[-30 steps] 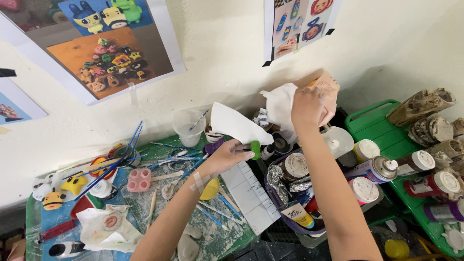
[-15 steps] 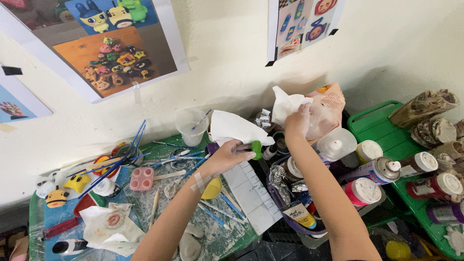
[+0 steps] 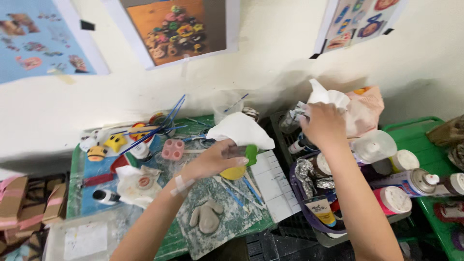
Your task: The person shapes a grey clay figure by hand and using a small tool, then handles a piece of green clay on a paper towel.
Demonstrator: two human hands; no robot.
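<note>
The left hand (image 3: 217, 158) is closed around a small green-capped bottle (image 3: 250, 153), with a white tissue (image 3: 240, 130) pinched above it so the sheet fans out over the fingers. It hovers above the middle of the counter (image 3: 77, 164), over a yellow disc (image 3: 233, 172) and just left of a white ridged palette (image 3: 273, 186). The right hand (image 3: 323, 124) is up near the wall, its fingers curled into a crumpled wad of white tissue (image 3: 325, 96) that sticks out of an orange-tinted plastic bag (image 3: 366, 108). That bag sits at the back of a dark crate (image 3: 309, 227) packed with paint bottles, a tube and crumpled foil (image 3: 305, 170). Below the left forearm, a grey clay shape (image 3: 207, 216) lies flat on the green mat. Further left are a pink mould (image 3: 172, 149), a stained white cloth (image 3: 137, 181), a yellow star figure (image 3: 116, 141) and a spray of blue-handled brushes (image 3: 159, 124). A green tray (image 3: 420, 126) holds spray cans on the far right.
</note>
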